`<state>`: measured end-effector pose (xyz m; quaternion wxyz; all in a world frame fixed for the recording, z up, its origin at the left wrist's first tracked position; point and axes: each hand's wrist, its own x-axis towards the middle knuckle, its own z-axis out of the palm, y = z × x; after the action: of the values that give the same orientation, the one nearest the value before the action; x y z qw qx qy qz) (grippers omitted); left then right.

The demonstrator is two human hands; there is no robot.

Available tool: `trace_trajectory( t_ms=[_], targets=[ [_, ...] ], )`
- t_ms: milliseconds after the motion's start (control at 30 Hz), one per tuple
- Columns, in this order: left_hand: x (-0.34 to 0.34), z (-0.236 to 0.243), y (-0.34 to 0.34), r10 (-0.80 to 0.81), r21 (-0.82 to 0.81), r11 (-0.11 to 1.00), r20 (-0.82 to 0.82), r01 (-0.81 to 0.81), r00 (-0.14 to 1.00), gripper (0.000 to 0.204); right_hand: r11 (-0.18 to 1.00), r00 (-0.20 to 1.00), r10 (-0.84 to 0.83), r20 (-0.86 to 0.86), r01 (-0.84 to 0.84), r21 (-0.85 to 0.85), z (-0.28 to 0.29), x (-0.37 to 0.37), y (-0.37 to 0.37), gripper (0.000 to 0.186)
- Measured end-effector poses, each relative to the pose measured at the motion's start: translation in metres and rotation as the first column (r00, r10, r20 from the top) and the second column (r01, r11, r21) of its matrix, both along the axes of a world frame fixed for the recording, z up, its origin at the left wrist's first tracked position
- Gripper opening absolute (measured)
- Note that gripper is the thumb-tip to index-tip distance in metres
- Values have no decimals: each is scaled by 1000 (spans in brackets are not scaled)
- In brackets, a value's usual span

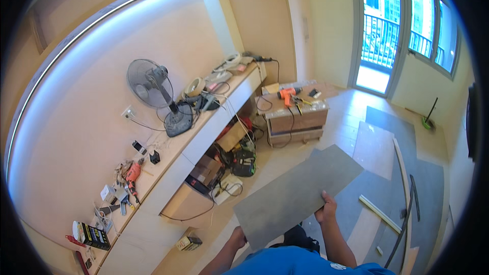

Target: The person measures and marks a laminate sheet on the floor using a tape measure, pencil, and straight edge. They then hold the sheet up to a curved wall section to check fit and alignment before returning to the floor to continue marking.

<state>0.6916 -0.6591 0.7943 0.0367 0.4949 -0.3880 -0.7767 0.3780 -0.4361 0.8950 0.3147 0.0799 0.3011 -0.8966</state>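
Note:
A flat, rectangular grey panel [300,188] is held in front of my body, tilted so that its far end points up and to the right. My right hand [327,210] grips its near right edge, with the thumb on top and the other fingers underneath. At the panel's near left corner, my left hand [237,237] is closed on the edge; its fingers are partly hidden. The panel covers part of the floor beyond it.
Along the left wall runs a long counter [168,193] with a fan [175,119], a red drill [133,174] and tape rolls. A small wooden cabinet [298,119] carries an orange drill [289,93]. Grey sheets [428,188] and strips [379,214] lie on the right floor. A small box [189,242] stands near the counter.

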Motion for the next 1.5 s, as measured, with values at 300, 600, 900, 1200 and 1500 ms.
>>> trace_trajectory(
  t_ms=[300, 600, 900, 1200, 1500],
  targets=[
    [-93, 102, -77, 414, 253, 910, -518, -328, 749, 59, 992, 995, 98, -5, -98, -83, 20, -74, -134, 44],
    [-249, 152, -213, 438, 139, 868, -666, -477, 604, 79, 968, 982, 174, -76, -185, -169, 44, -235, -270, 50],
    [-300, 173, -289, 522, 108, 762, -687, -639, 506, 55, 913, 927, 321, -191, -357, -198, 100, -319, -408, 52],
    [-318, 181, -387, 495, -166, 571, -711, -804, 499, 47, 903, 893, 378, -245, -414, -115, 116, -329, -507, 54],
    [-359, 220, -534, 398, -283, 543, -742, -791, 539, 43, 875, 877, 378, -297, -443, -193, 148, -386, -637, 49]
  ],
)
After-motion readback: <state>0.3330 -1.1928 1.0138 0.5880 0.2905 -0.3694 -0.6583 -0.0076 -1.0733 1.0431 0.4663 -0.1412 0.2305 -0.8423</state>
